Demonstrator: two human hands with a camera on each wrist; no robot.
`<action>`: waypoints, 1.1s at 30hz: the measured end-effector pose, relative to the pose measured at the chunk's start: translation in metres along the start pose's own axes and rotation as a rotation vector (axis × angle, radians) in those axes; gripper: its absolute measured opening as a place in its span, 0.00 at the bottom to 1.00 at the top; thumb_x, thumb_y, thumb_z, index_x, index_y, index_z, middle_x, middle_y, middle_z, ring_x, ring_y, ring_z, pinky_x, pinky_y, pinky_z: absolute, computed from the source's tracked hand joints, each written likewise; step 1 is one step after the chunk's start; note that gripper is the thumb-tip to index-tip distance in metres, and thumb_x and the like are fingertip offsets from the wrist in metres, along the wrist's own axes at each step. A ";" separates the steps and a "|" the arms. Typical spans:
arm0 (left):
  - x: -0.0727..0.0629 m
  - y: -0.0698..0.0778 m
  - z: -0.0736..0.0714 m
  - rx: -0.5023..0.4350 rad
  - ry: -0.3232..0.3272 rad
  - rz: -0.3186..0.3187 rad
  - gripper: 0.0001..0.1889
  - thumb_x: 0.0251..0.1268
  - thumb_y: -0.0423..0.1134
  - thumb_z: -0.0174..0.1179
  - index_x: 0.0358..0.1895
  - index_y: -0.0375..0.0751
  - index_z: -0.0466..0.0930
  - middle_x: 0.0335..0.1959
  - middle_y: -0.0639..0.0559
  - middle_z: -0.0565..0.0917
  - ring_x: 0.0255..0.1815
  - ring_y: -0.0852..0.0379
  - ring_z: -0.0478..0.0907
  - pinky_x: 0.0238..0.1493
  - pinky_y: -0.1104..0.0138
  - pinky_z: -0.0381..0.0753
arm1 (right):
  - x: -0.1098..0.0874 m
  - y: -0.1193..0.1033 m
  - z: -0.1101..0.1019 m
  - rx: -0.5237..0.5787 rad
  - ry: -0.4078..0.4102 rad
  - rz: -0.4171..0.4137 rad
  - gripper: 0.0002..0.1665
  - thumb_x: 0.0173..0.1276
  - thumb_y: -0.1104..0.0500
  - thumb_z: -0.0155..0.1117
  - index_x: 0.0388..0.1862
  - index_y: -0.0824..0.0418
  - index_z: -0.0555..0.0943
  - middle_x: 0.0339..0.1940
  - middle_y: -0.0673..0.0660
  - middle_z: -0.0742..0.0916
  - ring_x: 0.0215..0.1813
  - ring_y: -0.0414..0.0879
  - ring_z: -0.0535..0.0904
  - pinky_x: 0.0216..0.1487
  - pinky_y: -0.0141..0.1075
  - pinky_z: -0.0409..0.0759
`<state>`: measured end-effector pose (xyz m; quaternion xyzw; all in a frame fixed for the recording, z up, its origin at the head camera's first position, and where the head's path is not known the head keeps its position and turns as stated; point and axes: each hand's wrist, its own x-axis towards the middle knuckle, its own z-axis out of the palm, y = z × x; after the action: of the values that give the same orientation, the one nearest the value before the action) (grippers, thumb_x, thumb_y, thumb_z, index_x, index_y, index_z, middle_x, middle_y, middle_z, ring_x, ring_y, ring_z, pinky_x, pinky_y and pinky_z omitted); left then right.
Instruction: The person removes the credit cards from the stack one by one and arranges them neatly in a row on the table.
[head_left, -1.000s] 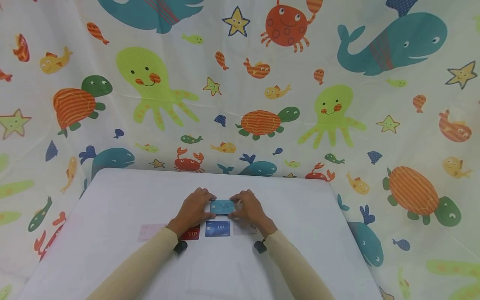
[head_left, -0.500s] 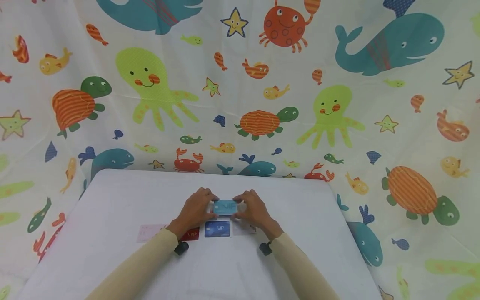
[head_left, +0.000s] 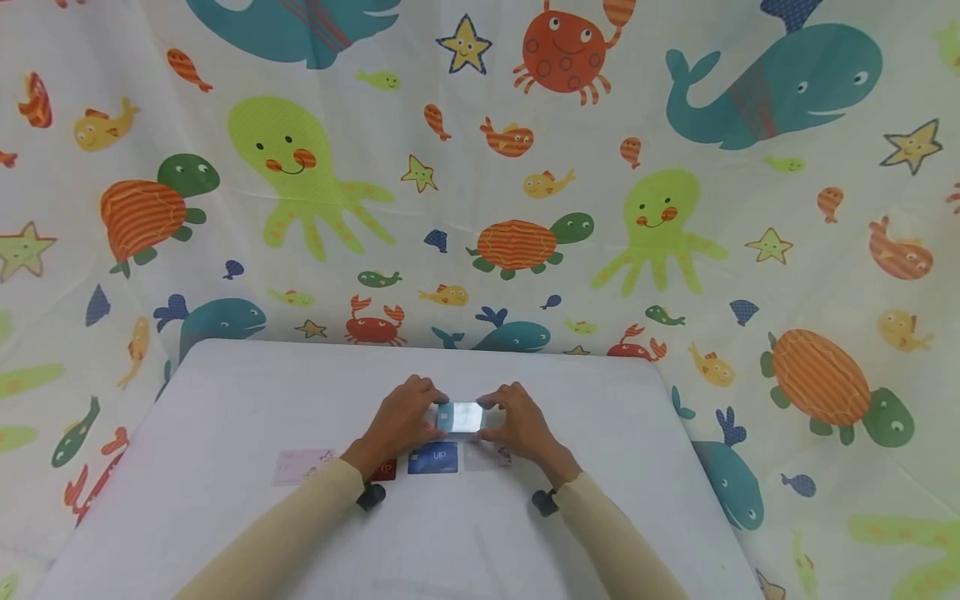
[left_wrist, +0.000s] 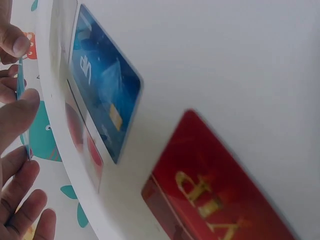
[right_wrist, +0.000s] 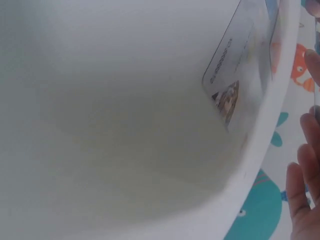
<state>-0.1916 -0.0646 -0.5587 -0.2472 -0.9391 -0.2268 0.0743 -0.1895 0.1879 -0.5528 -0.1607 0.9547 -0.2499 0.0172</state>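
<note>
Both hands hold a light blue card (head_left: 450,417) level between them, with bright glare over much of its face. My left hand (head_left: 401,421) pinches its left end between thumb and fingers, and my right hand (head_left: 521,427) pinches the right end. In the left wrist view the card appears nearly edge-on, between the left thumb (left_wrist: 22,112) and fingers, clear of the tabletop. Beneath and nearer me lie a blue VIP card (head_left: 432,457), a red VIP card (left_wrist: 215,185) partly covered by the left wrist in the head view, and a pale card (right_wrist: 232,65) with a small picture.
A pink card (head_left: 296,467) lies at the left, by the left sleeve. Beyond the blue card, another card with red shapes (left_wrist: 82,135) lies flat. The white table (head_left: 600,400) ends at a curtain (head_left: 480,183) printed with sea animals.
Both hands have shifted slightly to the right with the light blue card. Its lettering, readable earlier, is now lost in glare. The cards on the table stay put.
</note>
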 end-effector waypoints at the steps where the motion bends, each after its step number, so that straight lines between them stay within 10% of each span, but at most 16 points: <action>1: 0.000 0.001 0.000 -0.008 0.000 0.002 0.30 0.48 0.53 0.85 0.57 0.49 0.91 0.50 0.51 0.89 0.49 0.56 0.78 0.59 0.60 0.87 | -0.001 0.001 -0.001 -0.003 0.001 -0.002 0.31 0.59 0.49 0.86 0.62 0.48 0.88 0.49 0.47 0.87 0.54 0.43 0.76 0.59 0.42 0.85; 33: 0.010 0.040 0.016 0.014 -0.007 0.103 0.28 0.51 0.56 0.83 0.56 0.51 0.91 0.48 0.56 0.89 0.48 0.60 0.80 0.54 0.67 0.88 | -0.038 0.028 -0.027 0.045 0.023 0.026 0.31 0.57 0.51 0.87 0.61 0.48 0.89 0.48 0.47 0.89 0.55 0.47 0.78 0.54 0.41 0.83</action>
<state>-0.1813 -0.0217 -0.5550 -0.2954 -0.9270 -0.2154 0.0842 -0.1644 0.2354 -0.5447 -0.1448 0.9510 -0.2730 0.0129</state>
